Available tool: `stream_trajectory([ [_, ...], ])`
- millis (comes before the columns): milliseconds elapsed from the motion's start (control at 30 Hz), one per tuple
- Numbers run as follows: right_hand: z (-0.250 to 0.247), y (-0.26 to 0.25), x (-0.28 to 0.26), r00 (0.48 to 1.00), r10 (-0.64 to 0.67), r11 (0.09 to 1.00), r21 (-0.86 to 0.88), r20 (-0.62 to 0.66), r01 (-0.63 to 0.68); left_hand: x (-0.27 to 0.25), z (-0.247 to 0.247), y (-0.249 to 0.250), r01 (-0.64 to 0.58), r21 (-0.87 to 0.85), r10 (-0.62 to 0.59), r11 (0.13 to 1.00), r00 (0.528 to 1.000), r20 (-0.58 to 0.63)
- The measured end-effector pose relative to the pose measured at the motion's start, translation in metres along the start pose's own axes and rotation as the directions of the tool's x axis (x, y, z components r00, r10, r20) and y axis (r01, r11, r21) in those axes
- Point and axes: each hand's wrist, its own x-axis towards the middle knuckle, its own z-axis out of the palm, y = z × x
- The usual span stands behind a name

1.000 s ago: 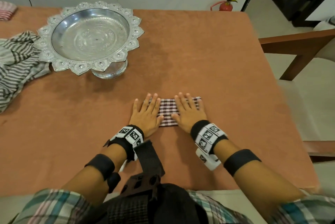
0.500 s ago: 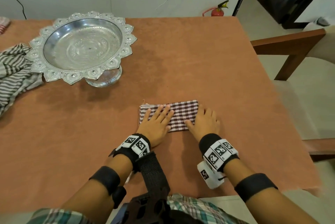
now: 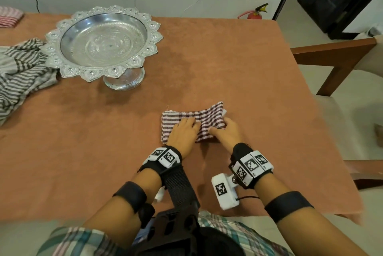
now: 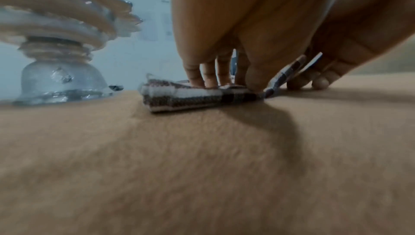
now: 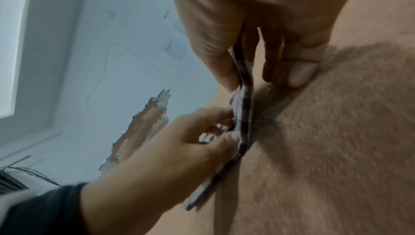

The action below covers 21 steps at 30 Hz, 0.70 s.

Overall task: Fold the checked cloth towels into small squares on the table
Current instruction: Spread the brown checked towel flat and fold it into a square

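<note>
A brown-and-white checked towel [image 3: 199,115] lies folded into a short strip on the brown table [image 3: 228,59], near the front middle. My left hand [image 3: 186,129] presses down on the strip's left half with straight fingers [image 4: 209,73]. My right hand [image 3: 223,129] pinches the strip's right end between thumb and fingers and holds it raised off the table. From the right wrist, the lifted end of the towel [image 5: 244,100] stands up in my right hand [image 5: 247,72], with my left hand [image 5: 179,146] pinning the rest. The left wrist view shows the towel [image 4: 191,97] flat under the fingers.
A silver pedestal tray [image 3: 103,42] stands at the back left, with a crumpled grey striped cloth [image 3: 18,69] beside it. A red striped folded cloth [image 3: 8,17] lies at the far left corner. A wooden chair [image 3: 335,55] stands at the table's right edge.
Both hands lay flat on the towel before. My right hand has slid to the right end, taken hold of it and lifted it, while the left hand stays pressing down.
</note>
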Motion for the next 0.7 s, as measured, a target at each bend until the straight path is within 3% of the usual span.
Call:
stream_trajectory([
  [67,0.005,-0.002,-0.008,0.998,-0.058,0.996,0.069,-0.014,0.058,0.002,-0.005,-0.006,0.085,-0.277,-0.076,0.957,0.996,0.043],
  [133,0.012,-0.005,-0.015,0.993,-0.118,0.986,0.115,-0.026,0.120,0.000,-0.016,-0.011,0.174,-0.557,-0.220,0.812,0.975,-0.017],
  [233,0.028,-0.013,-0.020,0.978,-0.208,0.965,0.157,-0.017,0.208,-0.012,-0.028,-0.021,0.229,-0.773,-0.505,0.592,0.853,-0.133],
  [300,0.038,-0.018,-0.021,0.957,-0.289,0.946,0.155,0.004,0.284,-0.017,-0.029,-0.030,0.294,-0.856,-0.626,0.425,0.778,-0.044],
  [367,0.048,-0.025,-0.022,0.923,-0.377,0.925,0.078,0.077,0.372,-0.020,-0.023,-0.041,0.350,-0.890,-0.657,0.294,0.750,0.078],
  [467,0.060,-0.030,-0.021,0.845,-0.493,0.826,-0.191,0.207,0.530,-0.023,-0.015,-0.055,0.353,-0.920,-0.663,0.172,0.732,0.157],
  [567,0.072,-0.028,-0.024,0.798,-0.490,0.729,-0.337,0.352,0.596,-0.028,-0.021,-0.058,0.304,-0.951,-0.679,0.050,0.709,0.191],
  [700,0.080,-0.021,-0.022,0.769,-0.448,0.671,-0.397,0.455,0.626,-0.033,-0.025,-0.062,0.305,-0.952,-0.681,0.040,0.706,0.197],
])
